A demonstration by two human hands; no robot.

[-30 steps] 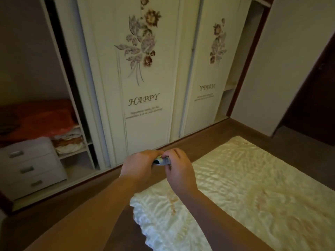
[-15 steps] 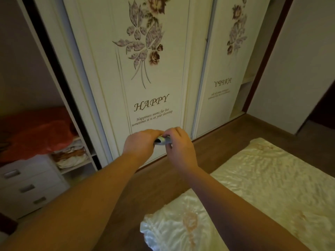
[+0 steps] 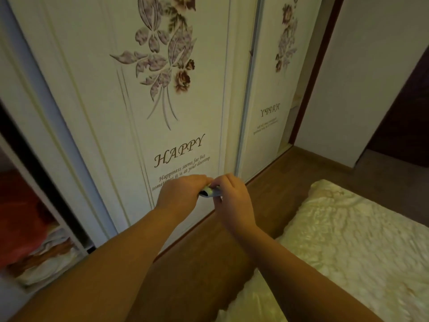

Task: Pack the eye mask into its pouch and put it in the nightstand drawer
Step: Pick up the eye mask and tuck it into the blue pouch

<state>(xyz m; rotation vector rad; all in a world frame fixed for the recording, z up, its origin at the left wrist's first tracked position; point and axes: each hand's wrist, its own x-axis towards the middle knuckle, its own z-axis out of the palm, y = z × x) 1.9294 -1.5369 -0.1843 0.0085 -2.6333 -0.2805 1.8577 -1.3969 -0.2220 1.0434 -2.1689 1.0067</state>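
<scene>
Both hands meet in mid-air in front of the wardrobe, and each grip is closed on the same small bundle: the left hand [image 3: 182,192] curls its fingers over the bundle's left end, the right hand [image 3: 234,201] pinches the right end from above with thumb and fingertips. The bundle is the pouch [image 3: 210,192], a small soft thing, pale and slightly glossy, with a dark patch at its left end (whether that is the eye mask showing at the mouth or a part of the pouch, I cannot tell, since the fingers hide most of it). It is held up, touching nothing but the hands, above the strip of floor between the wardrobe and the bed. Bare forearms run back from the hands to the bottom edge of the view. Behind the hands stands a sliding wardrobe door [image 3: 130,94], smooth and cream-white with raised moulding lines, printed with a mauve and brown flower spray and the word HAPPY in slanted script. A second panel [image 3: 271,89] to its right bears the same print mirrored. The floor [image 3: 209,252] is brown wood, matte. At the lower right lies the bed's cover [image 3: 348,240], cream satin, quilted and crinkled, shiny in the light. At the left edge an open wardrobe shelf [image 3: 69,238] holds folded cloth [image 3: 46,259] under something red [image 3: 21,205], both blurred.
</scene>
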